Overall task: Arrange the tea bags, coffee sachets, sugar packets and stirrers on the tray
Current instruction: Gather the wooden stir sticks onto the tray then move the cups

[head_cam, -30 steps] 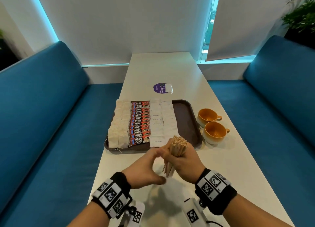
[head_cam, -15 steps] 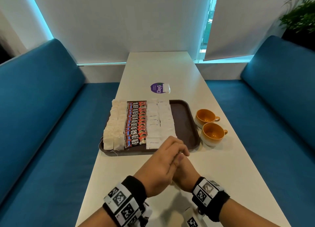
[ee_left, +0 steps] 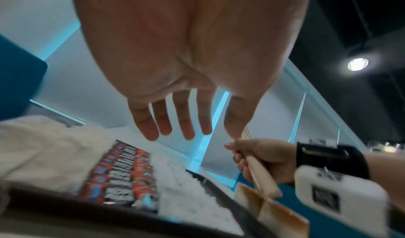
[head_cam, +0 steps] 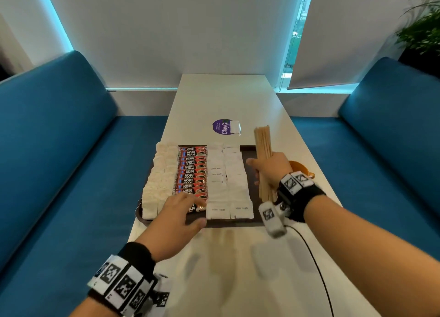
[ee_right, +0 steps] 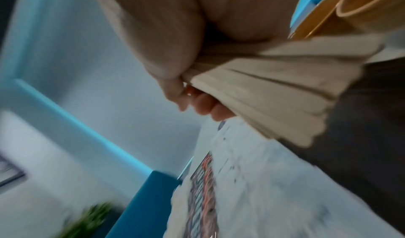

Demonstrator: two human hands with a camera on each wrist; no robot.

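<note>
**Stirrers held over the tray's bare right strip**

The right hand (head_cam: 271, 171) is grasping a bundle of wooden stirrers (head_cam: 262, 145), fingers curled round it, above the uncovered right side of the brown tray (head_cam: 250, 174). The bundle is pointing away from the person, its far end reaching past the tray's far rim. The left hand (head_cam: 176, 214) is hovering released, fingers spread, over the tray's near edge by the coffee sachets (head_cam: 192, 171). Tea bags (head_cam: 159, 176) are filling the left columns, sugar packets (head_cam: 226, 181) the columns right of the sachets. An orange cup (head_cam: 300, 170) is standing on the desk (head_cam: 226, 97) just beside the tray.
</note>
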